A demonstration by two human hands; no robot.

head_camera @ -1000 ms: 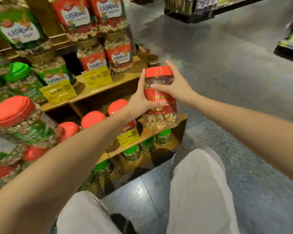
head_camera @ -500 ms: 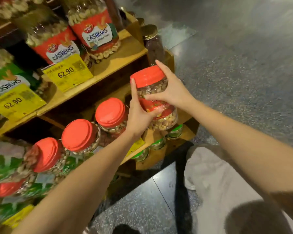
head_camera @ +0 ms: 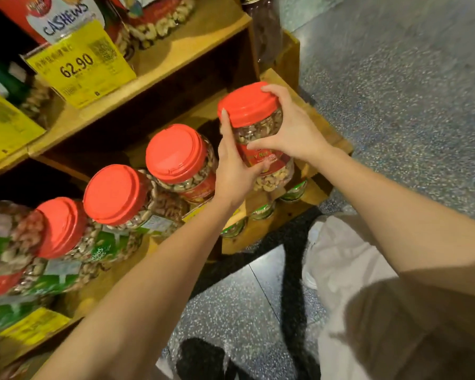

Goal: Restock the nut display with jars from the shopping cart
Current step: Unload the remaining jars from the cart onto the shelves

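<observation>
Jar point(head_camera: 254, 124), red-lidded: I see it upright between both hands at the right end of the wooden shelf point(head_camera: 325, 133), just beside a neighbouring jar point(head_camera: 177, 154) | left hand point(head_camera: 233, 171) grips its labelled side | right hand point(head_camera: 295, 133) curls round lid and neck | resting on shelf: cannot tell

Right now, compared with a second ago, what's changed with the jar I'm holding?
The jar came down toward the right end of the shelf, beside the red-lidded jars. The right hand slid up onto its lid. The left hand still grips its side; those jars stayed put.
</observation>
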